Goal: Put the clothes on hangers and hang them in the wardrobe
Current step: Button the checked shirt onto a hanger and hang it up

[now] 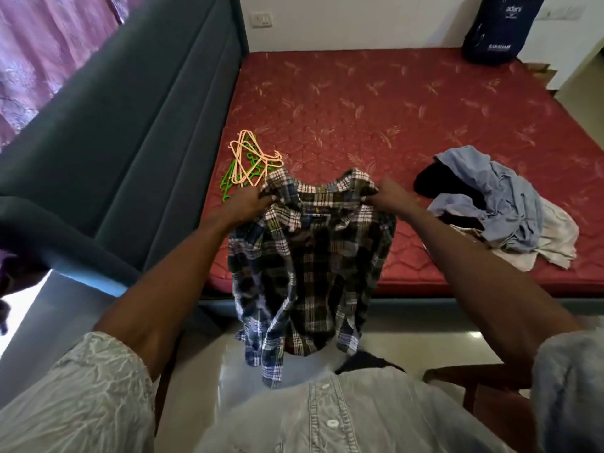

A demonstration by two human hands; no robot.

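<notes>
A dark plaid shirt [310, 266] hangs in the air in front of me, over the near edge of the bed. My left hand [250, 201] grips its left shoulder and my right hand [390, 196] grips its right shoulder, both near the collar. A bunch of orange and green plastic hangers [250, 161] lies on the red mattress [376, 103] just beyond my left hand. A heap of clothes [503, 204], light blue, black and white, lies on the mattress to the right. No wardrobe is in view.
A grey-blue padded headboard [140, 125] runs along the left of the bed, with pink curtains [42, 47] behind it. A dark blue bag [500, 27] stands at the far right corner. A wooden stool [474, 384] is by my right elbow on the glossy floor.
</notes>
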